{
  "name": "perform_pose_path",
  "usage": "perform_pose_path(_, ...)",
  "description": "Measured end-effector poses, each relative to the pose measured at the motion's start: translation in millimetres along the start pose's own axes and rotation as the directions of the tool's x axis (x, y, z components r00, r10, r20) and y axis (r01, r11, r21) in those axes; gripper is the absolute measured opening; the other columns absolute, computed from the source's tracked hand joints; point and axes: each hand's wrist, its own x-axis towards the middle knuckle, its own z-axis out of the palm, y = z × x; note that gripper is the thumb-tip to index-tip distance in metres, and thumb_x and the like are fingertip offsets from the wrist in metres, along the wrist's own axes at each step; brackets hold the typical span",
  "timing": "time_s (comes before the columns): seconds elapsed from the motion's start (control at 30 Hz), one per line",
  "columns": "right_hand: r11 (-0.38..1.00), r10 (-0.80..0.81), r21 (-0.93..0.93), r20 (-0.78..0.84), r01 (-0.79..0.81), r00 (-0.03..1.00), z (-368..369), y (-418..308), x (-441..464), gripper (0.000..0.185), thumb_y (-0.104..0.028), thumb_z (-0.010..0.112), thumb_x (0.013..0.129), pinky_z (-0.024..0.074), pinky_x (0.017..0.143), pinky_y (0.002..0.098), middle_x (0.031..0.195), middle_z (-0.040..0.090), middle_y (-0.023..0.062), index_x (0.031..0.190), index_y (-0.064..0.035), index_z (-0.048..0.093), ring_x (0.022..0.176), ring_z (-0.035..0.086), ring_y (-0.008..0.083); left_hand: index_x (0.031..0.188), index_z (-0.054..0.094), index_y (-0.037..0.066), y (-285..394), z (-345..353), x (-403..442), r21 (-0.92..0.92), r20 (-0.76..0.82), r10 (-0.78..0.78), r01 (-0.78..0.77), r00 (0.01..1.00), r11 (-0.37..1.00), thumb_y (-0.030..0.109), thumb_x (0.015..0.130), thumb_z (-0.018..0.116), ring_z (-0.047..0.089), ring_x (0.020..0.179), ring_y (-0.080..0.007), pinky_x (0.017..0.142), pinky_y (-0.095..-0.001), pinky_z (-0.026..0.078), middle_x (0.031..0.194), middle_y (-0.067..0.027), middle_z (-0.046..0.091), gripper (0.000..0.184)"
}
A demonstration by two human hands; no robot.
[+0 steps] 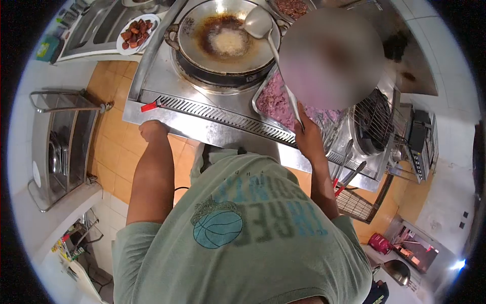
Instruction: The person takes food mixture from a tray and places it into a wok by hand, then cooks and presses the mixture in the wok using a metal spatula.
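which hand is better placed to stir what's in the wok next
Probably the right hand: its fingers grip the ladle, whose bowl end reaches over the wok. The left hand shows no tool and is down by the front edge of the stove, farther from the ladle.

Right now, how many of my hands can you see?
2: your left hand by the front edge of the stove, and your right hand around the handle of the ladle.
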Motion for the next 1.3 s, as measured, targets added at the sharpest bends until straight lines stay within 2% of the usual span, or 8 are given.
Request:
perform_pose_path(0.17,0.976,-0.203,0.058,-0.077,0.208,0.976,10,21,0,0.052,-0.001,0.047,0.086,0.0409,0.093,0.0326,0.127,0.047,0.0246,0.136,-0.009,0.037,0.117,0.048,0.0342,0.112,0.045,-0.002,11,-25,-37,-0.084,-0.004,-0.055,0.055,0.998,0.995,0.013,0.075,0.065,0.06,0.101,-0.0282,0.081,-0.0364,0.054,0.116,-0.0165,0.055,0.045)
perform_pose_path(0.27,0.891,-0.454,-0.106,-0.249,0.441,0.856,18,37,10,0.054,0.0,0.05,0.083,0.048,0.075,0.0409,0.091,0.058,0.0311,0.135,-0.0056,0.038,0.088,0.06,0.0427,0.112,0.045,-0.002,6,6,8,-0.139,-0.032,-0.048,0.044,0.998,0.989,0.013,0.076,0.064,0.061,0.1,-0.0287,0.08,-0.0365,0.054,0.115,-0.0167,0.055,0.044)
perform_pose_path(0.43,0.983,-0.18,-0.032,-0.057,0.178,0.982,6,12,8,0.053,-0.003,0.05,0.084,0.0477,0.073,0.0418,0.091,0.058,0.0318,0.135,-0.0055,0.038,0.082,0.059,0.0444,0.111,0.043,-0.004,6,-24,-48,-0.122,-0.092,0.028,-0.039,0.995,0.992,0.011,0.077,0.062,0.061,0.098,-0.0306,0.08,-0.0354,0.054,0.112,-0.0191,0.055,0.042)
perform_pose_path(0.53,0.959,-0.281,0.021,-0.05,0.282,0.958,6,19,5,0.051,-0.004,0.046,0.087,0.0383,0.094,0.0298,0.128,0.047,0.0247,0.137,-0.0063,0.035,0.118,0.048,0.0341,0.111,0.042,-0.007,8,-28,-49,-0.212,-0.092,0.074,-0.092,0.993,0.973,0.012,0.078,0.061,0.061,0.099,-0.0309,0.08,-0.0354,0.054,0.112,-0.0204,0.056,0.042)
perform_pose_path(0.8,0.993,-0.12,0.01,-0.002,0.12,0.993,2,9,0,0.052,-0.003,0.046,0.088,0.0396,0.092,0.0286,0.128,0.046,0.0256,0.138,-0.0074,0.034,0.117,0.051,0.0272,0.111,0.043,-0.006,6,-19,-36,-0.215,-0.034,0.047,-0.054,0.998,0.975,0.011,0.078,0.061,0.06,0.101,-0.0301,0.081,-0.0353,0.053,0.115,-0.0204,0.054,0.041)
perform_pose_path(1.03,0.996,0.074,-0.046,0.035,-0.072,0.997,-5,-7,1,0.051,-0.004,0.046,0.088,0.0406,0.089,0.0276,0.13,0.046,0.0243,0.138,-0.0074,0.034,0.112,0.055,0.0249,0.112,0.045,-0.003,12,-32,-53,-0.011,-0.023,0.054,-0.054,0.998,0.998,0.011,0.077,0.063,0.06,0.102,-0.0284,0.081,-0.0353,0.054,0.117,-0.0182,0.054,0.042)
perform_pose_path(1.13,0.945,-0.319,-0.1,-0.087,0.31,0.944,8,26,6,0.053,-0.003,0.048,0.086,0.0475,0.074,0.0382,0.092,0.058,0.0312,0.137,-0.0078,0.035,0.087,0.06,0.0416,0.112,0.045,-0.003,15,-35,-59,-0.011,-0.025,0.038,-0.039,0.999,0.999,0.012,0.077,0.063,0.06,0.101,-0.0281,0.08,-0.0348,0.054,0.115,-0.0175,0.055,0.042)
perform_pose_path(1.3,0.964,-0.267,-0.036,-0.074,0.265,0.961,4,22,9,0.053,-0.004,0.048,0.086,0.0473,0.074,0.0357,0.092,0.06,0.0287,0.137,-0.0081,0.035,0.08,0.063,0.0374,0.112,0.043,-0.005,12,-26,-49,-0.028,-0.083,0.021,-0.024,0.996,0.999,0.015,0.075,0.066,0.061,0.099,-0.0281,0.08,-0.0346,0.054,0.114,-0.0186,0.056,0.048)
